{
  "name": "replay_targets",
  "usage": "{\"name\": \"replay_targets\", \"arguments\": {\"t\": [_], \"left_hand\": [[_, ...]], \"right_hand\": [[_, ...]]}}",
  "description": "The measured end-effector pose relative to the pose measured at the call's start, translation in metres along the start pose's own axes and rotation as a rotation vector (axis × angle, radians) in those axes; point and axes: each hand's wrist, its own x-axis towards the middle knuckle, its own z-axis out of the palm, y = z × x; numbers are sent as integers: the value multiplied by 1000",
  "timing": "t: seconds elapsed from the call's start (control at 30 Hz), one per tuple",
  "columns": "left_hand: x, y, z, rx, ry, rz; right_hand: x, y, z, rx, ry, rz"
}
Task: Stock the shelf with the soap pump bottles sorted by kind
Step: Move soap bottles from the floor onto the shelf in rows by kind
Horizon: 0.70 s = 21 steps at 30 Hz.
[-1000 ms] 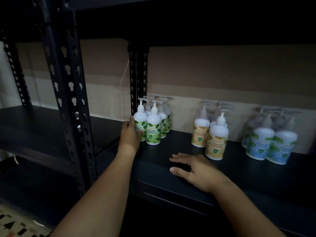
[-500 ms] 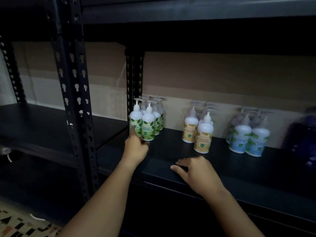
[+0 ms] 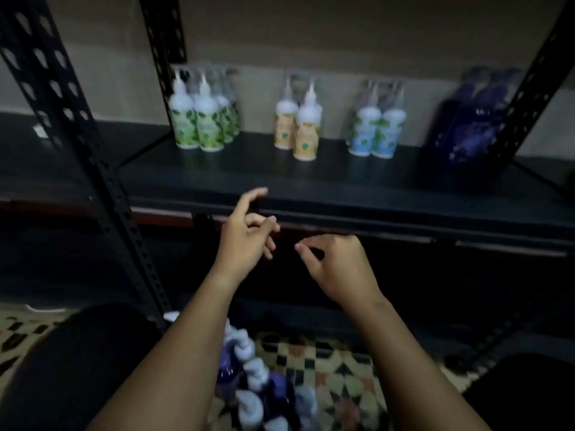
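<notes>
On the black shelf (image 3: pixel 342 181) stand four groups of pump bottles: green-label bottles (image 3: pixel 202 122) at the left, orange-label bottles (image 3: pixel 300 129), blue-label bottles (image 3: pixel 375 129), and dark purple bottles (image 3: pixel 469 132) at the right. Several more purple bottles with white pumps (image 3: pixel 258 387) lie on the floor between my forearms. My left hand (image 3: pixel 249 234) and my right hand (image 3: pixel 336 265) hover in front of the shelf's front edge, fingers loosely curled, holding nothing.
A perforated black upright (image 3: pixel 77 150) crosses the left foreground; another upright (image 3: pixel 529 98) stands at the right. A lower shelf level is dark below. The floor (image 3: pixel 342 368) has a patterned tile. My dark-clothed knees sit at bottom left and bottom right.
Both hands have come off the shelf and drawn back toward me. The view has tilted down, bringing the purple bottles on the floor and on the shelf's right end into sight.
</notes>
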Motion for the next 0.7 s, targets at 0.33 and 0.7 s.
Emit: {"name": "replay_targets", "arguments": {"t": [0.33, 0.7], "left_hand": [[-112, -162, 17, 555, -672, -340], [-146, -195, 37, 1330, -1040, -81]], "right_hand": [[-120, 91, 91, -87, -629, 441], [-193, 133, 182, -80, -875, 582]]}}
